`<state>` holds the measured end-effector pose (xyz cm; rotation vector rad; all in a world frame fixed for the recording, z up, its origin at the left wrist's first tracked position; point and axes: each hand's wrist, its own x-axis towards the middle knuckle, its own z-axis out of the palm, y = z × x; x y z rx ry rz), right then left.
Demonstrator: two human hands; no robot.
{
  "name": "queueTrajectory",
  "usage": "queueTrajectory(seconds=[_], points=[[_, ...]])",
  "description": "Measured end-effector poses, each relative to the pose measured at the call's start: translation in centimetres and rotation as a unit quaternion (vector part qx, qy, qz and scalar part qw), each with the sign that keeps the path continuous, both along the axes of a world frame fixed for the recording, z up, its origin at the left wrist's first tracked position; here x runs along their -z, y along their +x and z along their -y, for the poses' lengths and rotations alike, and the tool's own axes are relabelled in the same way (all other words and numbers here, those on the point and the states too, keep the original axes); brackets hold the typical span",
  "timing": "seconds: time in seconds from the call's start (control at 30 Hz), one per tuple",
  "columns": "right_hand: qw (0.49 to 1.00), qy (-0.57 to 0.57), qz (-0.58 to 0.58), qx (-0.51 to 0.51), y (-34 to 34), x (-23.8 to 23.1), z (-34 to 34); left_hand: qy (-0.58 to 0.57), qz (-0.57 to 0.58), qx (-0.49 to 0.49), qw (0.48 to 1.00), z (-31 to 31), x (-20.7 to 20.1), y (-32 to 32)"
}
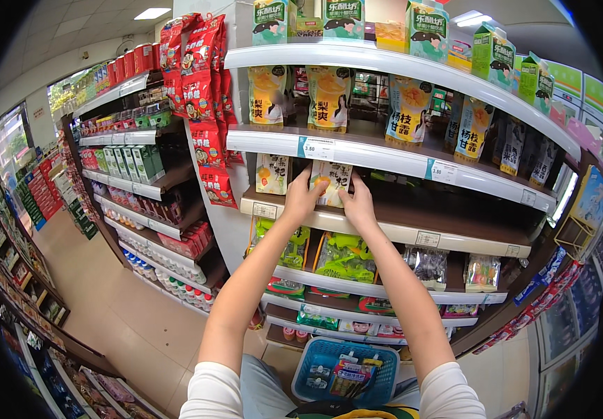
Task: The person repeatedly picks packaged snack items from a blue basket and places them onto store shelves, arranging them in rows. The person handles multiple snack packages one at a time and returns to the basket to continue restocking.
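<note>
White pouch [331, 183] on the third shelf [413, 230] is pinched at both sides by the fingers of left hand [303, 197] and right hand [359, 204]; it is best kept upright and level.

pale pouch [331, 183] mid-shelf, red packets [200, 91] (hanging)

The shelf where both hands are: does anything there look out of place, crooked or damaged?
Nothing looks damaged or spilled. The left hand and the right hand hold a pale pouch upright at the shelf front. One oddity: this shelf is mostly bare to the right of the pouch, while the shelves above and below are fuller.
</note>
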<state>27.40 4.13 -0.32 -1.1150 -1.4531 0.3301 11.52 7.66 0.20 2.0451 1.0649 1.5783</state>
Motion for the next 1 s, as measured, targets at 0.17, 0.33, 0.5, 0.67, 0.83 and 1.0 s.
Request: queueTrajectory(seconds=[0.17,0.33,0.5,0.67,0.83,1.0], points=[[0.992,0.026,0.121,0.035,-0.2,-0.1,0.0,0.038,-0.057,-0.090,0.994,-0.3,0.4,-0.1],[0.982,-0.015,0.175,0.065,-0.2,-0.4,0.3,0.065,-0.075,-0.128,0.987,0.9,0.9,1.0],[0.971,-0.005,0.218,0.100,-0.3,0.2,-0.4,0.101,-0.074,-0.128,0.984,1.0,1.2,0.8],[0.956,-0.023,0.249,0.155,-1.2,0.0,0.1,0.115,-0.116,-0.141,0.976,0.5,1.8,0.5],[0.949,-0.098,0.247,0.168,-1.5,0.0,-0.1,0.112,-0.136,-0.143,0.974,0.5,1.9,0.7],[0.944,-0.071,0.268,0.177,-1.7,0.0,0.1,0.086,-0.140,-0.135,0.977,0.3,1.9,0.6]])
